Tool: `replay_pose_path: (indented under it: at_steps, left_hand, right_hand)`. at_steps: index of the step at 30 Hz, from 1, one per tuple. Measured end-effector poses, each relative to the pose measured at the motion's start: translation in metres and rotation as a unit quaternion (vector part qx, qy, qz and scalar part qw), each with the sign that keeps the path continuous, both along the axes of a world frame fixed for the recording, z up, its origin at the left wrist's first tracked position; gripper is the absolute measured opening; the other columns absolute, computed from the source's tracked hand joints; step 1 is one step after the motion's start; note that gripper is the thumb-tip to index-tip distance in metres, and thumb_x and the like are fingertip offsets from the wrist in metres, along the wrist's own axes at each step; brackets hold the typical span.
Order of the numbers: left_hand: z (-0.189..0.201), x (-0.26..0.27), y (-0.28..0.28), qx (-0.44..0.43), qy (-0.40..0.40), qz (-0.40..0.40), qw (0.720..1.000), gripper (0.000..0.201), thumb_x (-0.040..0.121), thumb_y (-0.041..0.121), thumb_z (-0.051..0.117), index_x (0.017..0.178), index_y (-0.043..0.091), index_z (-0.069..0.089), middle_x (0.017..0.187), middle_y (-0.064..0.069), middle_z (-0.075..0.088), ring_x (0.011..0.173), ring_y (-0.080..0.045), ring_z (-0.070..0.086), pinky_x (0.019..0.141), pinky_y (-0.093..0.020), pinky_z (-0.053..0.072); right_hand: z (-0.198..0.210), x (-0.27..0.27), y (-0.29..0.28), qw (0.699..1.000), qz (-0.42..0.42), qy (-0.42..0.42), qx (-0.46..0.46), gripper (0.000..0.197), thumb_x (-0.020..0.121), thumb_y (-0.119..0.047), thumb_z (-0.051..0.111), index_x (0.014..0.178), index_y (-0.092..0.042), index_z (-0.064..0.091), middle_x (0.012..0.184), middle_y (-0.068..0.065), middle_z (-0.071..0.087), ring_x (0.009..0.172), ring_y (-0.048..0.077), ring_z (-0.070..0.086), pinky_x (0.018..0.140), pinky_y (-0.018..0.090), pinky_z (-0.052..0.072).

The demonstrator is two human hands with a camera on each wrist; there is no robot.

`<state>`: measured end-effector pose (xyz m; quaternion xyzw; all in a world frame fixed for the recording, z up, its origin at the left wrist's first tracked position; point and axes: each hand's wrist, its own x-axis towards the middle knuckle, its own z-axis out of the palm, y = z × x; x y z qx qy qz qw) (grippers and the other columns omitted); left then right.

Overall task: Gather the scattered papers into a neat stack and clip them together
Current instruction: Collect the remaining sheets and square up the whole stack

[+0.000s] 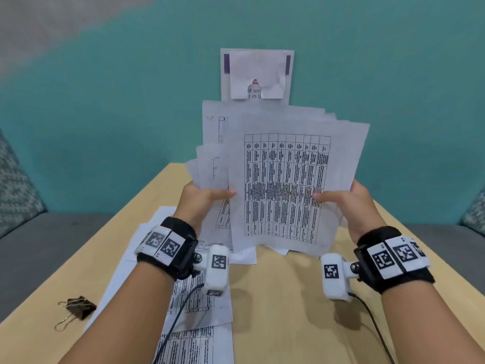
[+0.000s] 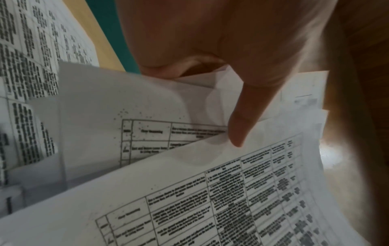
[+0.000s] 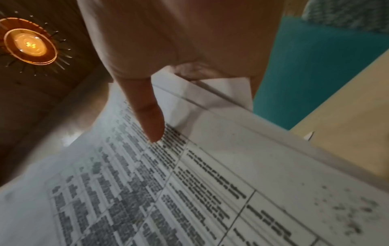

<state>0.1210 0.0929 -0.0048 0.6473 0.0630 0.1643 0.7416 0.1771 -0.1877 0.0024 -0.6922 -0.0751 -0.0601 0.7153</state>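
I hold an uneven bundle of printed papers (image 1: 286, 174) upright over the wooden table (image 1: 283, 298). My left hand (image 1: 202, 198) grips its left edge, thumb across the front sheet (image 2: 238, 131). My right hand (image 1: 346, 203) grips the right edge, thumb (image 3: 151, 123) pressed on the printed table. The sheets are fanned and their edges do not line up; the bundle's bottom edge sits at the table top. More loose papers (image 1: 199, 311) lie flat on the table under my left forearm. A black binder clip (image 1: 78, 308) lies at the table's left front.
A torn paper notice (image 1: 257, 74) hangs on the teal wall behind the table. Grey seating with patterned cushions (image 1: 15, 190) flanks the table. Sensor cables (image 1: 372, 329) trail from both wrists. A ceiling lamp (image 3: 29, 45) shows in the right wrist view.
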Motion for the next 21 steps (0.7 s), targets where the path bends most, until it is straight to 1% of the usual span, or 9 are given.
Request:
replay_pose_path:
  at_steps: [3, 5, 7, 9, 12, 15, 18, 20, 21]
  left_hand:
    - [0.001, -0.001, 0.000, -0.008, -0.004, -0.007, 1.000, 0.061, 0.061, 0.009, 0.086, 0.121, 0.012, 0.071, 0.114, -0.005, 0.078, 0.112, -0.029, 0.072, 0.106, -0.052, 0.050]
    - [0.002, -0.001, -0.001, 0.003, -0.003, -0.007, 1.000, 0.060, 0.062, 0.004, 0.085, 0.120, 0.012, 0.071, 0.115, -0.004, 0.078, 0.113, -0.029, 0.071, 0.107, -0.052, 0.049]
    - [0.005, -0.003, -0.003, 0.019, 0.010, -0.011, 1.000, 0.056, 0.062, -0.003, 0.083, 0.116, 0.010, 0.072, 0.112, -0.006, 0.078, 0.110, -0.032, 0.072, 0.105, -0.054, 0.050]
    - [0.004, -0.005, -0.003, 0.022, 0.022, -0.017, 0.999, 0.047, 0.067, -0.010, 0.080, 0.111, 0.006, 0.074, 0.108, -0.011, 0.079, 0.104, -0.035, 0.074, 0.100, -0.056, 0.054]
    - [0.002, -0.007, -0.003, 0.013, 0.032, -0.020, 0.999, 0.041, 0.073, -0.014, 0.076, 0.109, 0.004, 0.074, 0.105, -0.013, 0.079, 0.103, -0.037, 0.074, 0.093, -0.052, 0.058]
    - [0.003, -0.008, 0.001, 0.002, 0.031, -0.014, 0.999, 0.039, 0.073, -0.012, 0.077, 0.109, 0.003, 0.074, 0.106, -0.014, 0.079, 0.103, -0.037, 0.074, 0.094, -0.053, 0.058]
    - [0.008, -0.006, 0.004, -0.006, 0.007, 0.001, 1.000, 0.041, 0.073, -0.012, 0.079, 0.111, 0.003, 0.073, 0.109, -0.014, 0.078, 0.105, -0.035, 0.074, 0.099, -0.054, 0.055]
    - [0.012, -0.004, 0.007, -0.006, -0.012, 0.042, 0.999, 0.048, 0.073, -0.007, 0.082, 0.117, 0.006, 0.069, 0.113, -0.011, 0.077, 0.108, -0.031, 0.072, 0.100, -0.049, 0.054]
    - [0.014, -0.003, 0.007, 0.007, -0.017, 0.076, 0.997, 0.055, 0.073, -0.002, 0.085, 0.123, 0.010, 0.064, 0.119, -0.009, 0.073, 0.112, -0.028, 0.070, 0.099, -0.044, 0.053]
  right_hand:
    - [-0.004, 0.002, -0.006, 0.999, 0.027, 0.033, -0.025, 0.037, 0.080, -0.002, 0.079, 0.113, -0.017, 0.071, 0.105, -0.002, 0.079, 0.098, 0.020, 0.073, 0.081, 0.037, 0.056]
    - [-0.005, 0.002, -0.006, 0.998, 0.035, 0.047, -0.037, 0.033, 0.081, -0.006, 0.080, 0.111, -0.019, 0.073, 0.103, -0.002, 0.080, 0.097, 0.023, 0.074, 0.084, 0.041, 0.057]
    - [-0.005, 0.002, -0.003, 0.997, 0.038, 0.057, -0.043, 0.034, 0.080, -0.006, 0.081, 0.111, -0.018, 0.073, 0.102, 0.000, 0.080, 0.096, 0.026, 0.075, 0.086, 0.044, 0.057]
    - [-0.005, 0.000, -0.001, 0.996, 0.043, 0.059, -0.044, 0.035, 0.079, -0.003, 0.080, 0.111, -0.015, 0.072, 0.102, 0.003, 0.080, 0.095, 0.026, 0.075, 0.083, 0.042, 0.059]
    - [-0.005, -0.003, -0.002, 0.996, 0.054, 0.053, -0.049, 0.035, 0.079, -0.001, 0.080, 0.109, -0.017, 0.072, 0.102, 0.001, 0.080, 0.094, 0.024, 0.076, 0.076, 0.039, 0.059]
    - [-0.005, -0.005, -0.004, 0.994, 0.065, 0.052, -0.066, 0.031, 0.080, -0.009, 0.082, 0.109, -0.016, 0.074, 0.100, 0.002, 0.080, 0.091, 0.024, 0.077, 0.071, 0.038, 0.059]
    - [-0.003, -0.005, -0.005, 0.995, 0.053, 0.033, -0.081, 0.028, 0.080, -0.019, 0.083, 0.106, -0.014, 0.074, 0.098, 0.004, 0.080, 0.089, 0.027, 0.077, 0.071, 0.045, 0.061]
    - [-0.002, -0.006, -0.003, 0.997, 0.030, 0.019, -0.070, 0.022, 0.080, -0.019, 0.084, 0.099, -0.014, 0.075, 0.097, 0.007, 0.080, 0.092, 0.033, 0.076, 0.068, 0.048, 0.061]
    - [-0.001, -0.006, -0.003, 0.999, 0.017, 0.010, -0.050, 0.019, 0.080, -0.016, 0.084, 0.096, -0.013, 0.075, 0.097, 0.009, 0.080, 0.095, 0.036, 0.075, 0.072, 0.056, 0.060]
